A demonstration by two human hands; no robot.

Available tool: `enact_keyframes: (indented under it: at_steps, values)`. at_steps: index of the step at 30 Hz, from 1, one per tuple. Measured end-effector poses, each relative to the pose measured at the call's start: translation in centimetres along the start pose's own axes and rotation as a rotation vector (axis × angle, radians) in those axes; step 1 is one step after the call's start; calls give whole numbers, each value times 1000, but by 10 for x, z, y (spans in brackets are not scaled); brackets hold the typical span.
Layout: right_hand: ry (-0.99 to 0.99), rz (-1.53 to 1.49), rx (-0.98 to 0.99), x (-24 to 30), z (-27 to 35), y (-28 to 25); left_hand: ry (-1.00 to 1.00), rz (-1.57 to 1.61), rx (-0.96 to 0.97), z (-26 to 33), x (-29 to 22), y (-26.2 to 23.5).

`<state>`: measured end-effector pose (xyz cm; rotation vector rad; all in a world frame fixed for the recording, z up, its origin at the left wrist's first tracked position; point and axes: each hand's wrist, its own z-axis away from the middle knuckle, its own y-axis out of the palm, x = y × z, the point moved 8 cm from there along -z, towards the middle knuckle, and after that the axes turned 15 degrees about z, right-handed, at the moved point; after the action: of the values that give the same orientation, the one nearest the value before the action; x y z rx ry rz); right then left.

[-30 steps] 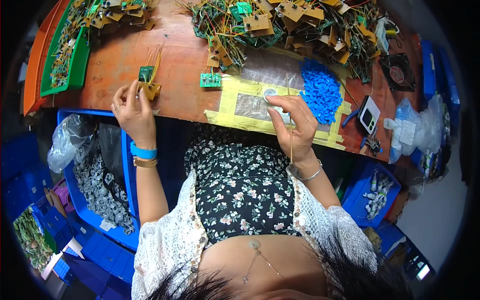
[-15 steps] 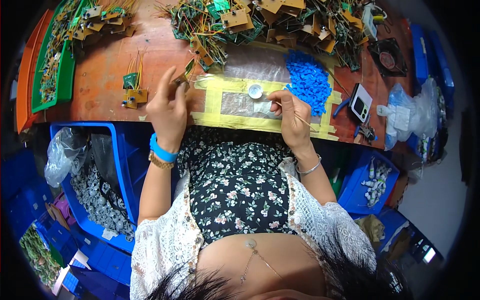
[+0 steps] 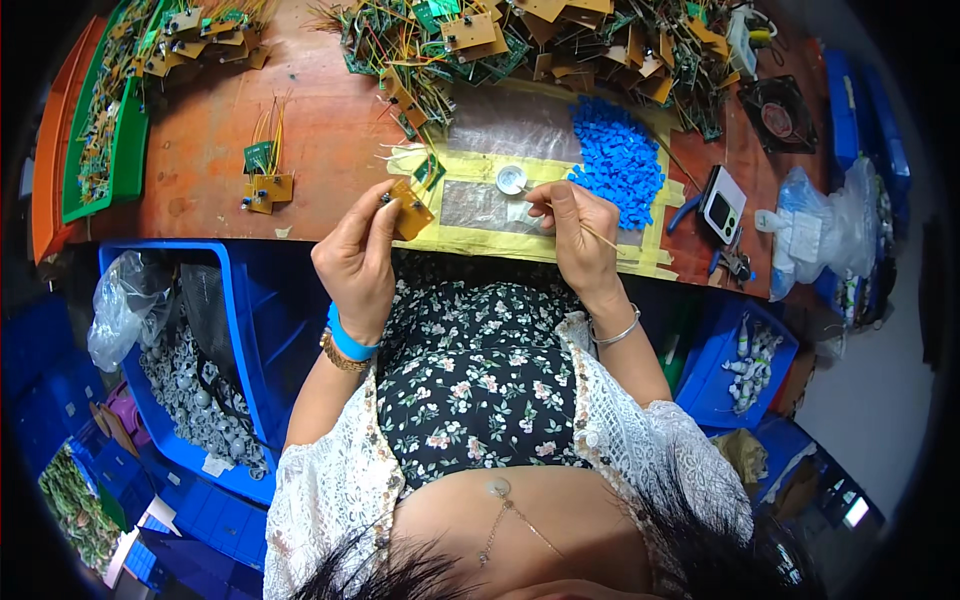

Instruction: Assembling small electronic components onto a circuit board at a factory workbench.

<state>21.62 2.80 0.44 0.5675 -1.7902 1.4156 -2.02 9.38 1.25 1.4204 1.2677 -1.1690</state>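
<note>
Over yellow tape (image 3: 470,241) — pinched brown board (image 3: 414,212) in left hand (image 3: 357,262), gripped thin stick (image 3: 604,238) in right hand (image 3: 582,252) by round cup (image 3: 510,179) — likely needed steadiness.

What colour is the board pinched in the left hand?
The board is yellowish brown, best seen in the head view.

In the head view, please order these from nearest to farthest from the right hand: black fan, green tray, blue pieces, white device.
From the right hand:
1. Blue pieces, just beyond, slightly right.
2. White device, to the right.
3. Black fan, farther right.
4. Green tray, far left.
</note>
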Motion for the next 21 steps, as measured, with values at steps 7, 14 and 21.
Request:
enact_keyframes:
  at_steps: [7, 14, 21]
  values:
    - [-165, -244, 79, 37, 14, 3, -596, 452, 181, 23, 38, 36]
    - [-182, -224, -25, 39, 19, 1, -702, 639, 103, 28, 40, 43]
    - [-268, -273, 42, 49, 14, 12, -729, 655, 132, 32, 33, 50]
